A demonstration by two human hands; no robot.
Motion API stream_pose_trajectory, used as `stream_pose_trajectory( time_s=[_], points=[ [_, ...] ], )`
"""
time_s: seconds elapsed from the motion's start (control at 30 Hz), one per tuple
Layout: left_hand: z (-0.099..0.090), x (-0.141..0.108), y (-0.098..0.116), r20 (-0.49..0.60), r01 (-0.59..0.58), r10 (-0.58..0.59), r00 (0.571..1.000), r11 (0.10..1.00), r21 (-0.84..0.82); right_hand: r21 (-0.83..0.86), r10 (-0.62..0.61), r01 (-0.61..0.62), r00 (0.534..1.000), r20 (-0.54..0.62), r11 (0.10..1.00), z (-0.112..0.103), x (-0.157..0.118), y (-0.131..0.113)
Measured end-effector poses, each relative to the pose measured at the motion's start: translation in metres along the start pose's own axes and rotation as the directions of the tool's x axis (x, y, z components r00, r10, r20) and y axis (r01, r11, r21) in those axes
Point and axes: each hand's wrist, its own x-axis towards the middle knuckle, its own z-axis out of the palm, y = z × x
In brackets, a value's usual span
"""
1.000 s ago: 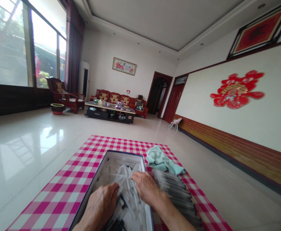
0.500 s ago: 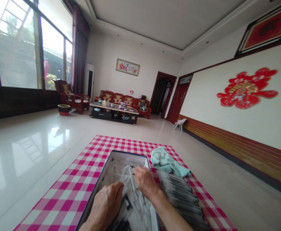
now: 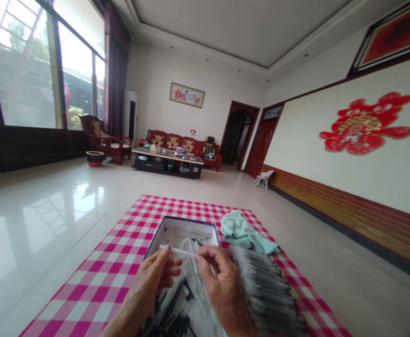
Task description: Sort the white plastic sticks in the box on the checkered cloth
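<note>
My left hand (image 3: pixel 153 276) and my right hand (image 3: pixel 224 290) are raised above an open cardboard box with a dark blue rim (image 3: pixel 182 223). Between them runs a thin white plastic tube (image 3: pixel 178 252), pinched by the fingertips of both hands. The box holds a loose pile of clear plastic sleeves and white tubes (image 3: pixel 190 299) with dark pieces among them. My hands and forearms hide its near part. To the right of the box lies a long row of sleeved dark-and-white sticks (image 3: pixel 266 295), close to my right hand.
The box stands on a pink-and-white checked cloth (image 3: pixel 95 281) on a glossy tiled floor. A crumpled mint-green towel (image 3: pixel 243 234) lies on the cloth beyond the row. Far off are a low coffee table (image 3: pixel 167 161) and a red wooden sofa (image 3: pixel 171 141).
Both hands have come up out of the pile and moved closer together. They now hold a white tube between them. The view has shifted slightly.
</note>
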Motion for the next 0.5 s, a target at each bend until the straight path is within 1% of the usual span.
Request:
stream_pose_trajectory(
  time_s=[0.07, 0.13, 0.2, 0.27, 0.3, 0.33, 0.4, 0.47, 0.5],
  points=[
    [-0.001, 0.002, 0.003, -0.055, -0.026, 0.021, 0.998, 0.995, -0.092, 0.035, 0.043, -0.047, 0.995, 0.088, 0.998, 0.004, -0.004, -0.001],
    [-0.003, 0.004, 0.005, -0.103, -0.072, 0.056, 0.993, 0.985, -0.156, 0.022, 0.136, -0.144, 0.968, 0.213, 0.989, 0.005, -0.008, 0.001],
    [-0.005, 0.006, 0.006, -0.149, -0.128, 0.099, 0.984, 0.972, -0.197, -0.099, 0.242, -0.221, 0.905, 0.350, 0.970, 0.004, -0.015, 0.005],
    [-0.007, 0.007, 0.006, -0.206, -0.205, 0.161, 0.965, 0.955, -0.215, -0.303, 0.327, -0.204, 0.835, 0.442, 0.931, 0.000, -0.026, 0.012],
    [-0.007, 0.007, 0.006, -0.233, -0.250, 0.200, 0.952, 0.945, -0.212, -0.410, 0.366, -0.176, 0.816, 0.448, 0.895, -0.002, -0.033, 0.016],
    [-0.008, 0.008, 0.006, -0.254, -0.292, 0.238, 0.937, 0.935, -0.202, -0.507, 0.405, -0.157, 0.809, 0.426, 0.847, -0.003, -0.040, 0.019],
    [-0.009, 0.009, 0.004, -0.282, -0.353, 0.297, 0.912, 0.920, -0.171, -0.663, 0.473, -0.159, 0.818, 0.327, 0.732, -0.004, -0.052, 0.026],
    [-0.010, 0.010, 0.002, -0.290, -0.374, 0.326, 0.900, 0.918, -0.131, -0.752, 0.500, -0.155, 0.827, 0.256, 0.641, -0.003, -0.061, 0.030],
    [-0.011, 0.011, 0.001, -0.289, -0.374, 0.329, 0.899, 0.921, -0.113, -0.774, 0.502, -0.141, 0.828, 0.249, 0.617, -0.002, -0.064, 0.031]
  ],
)
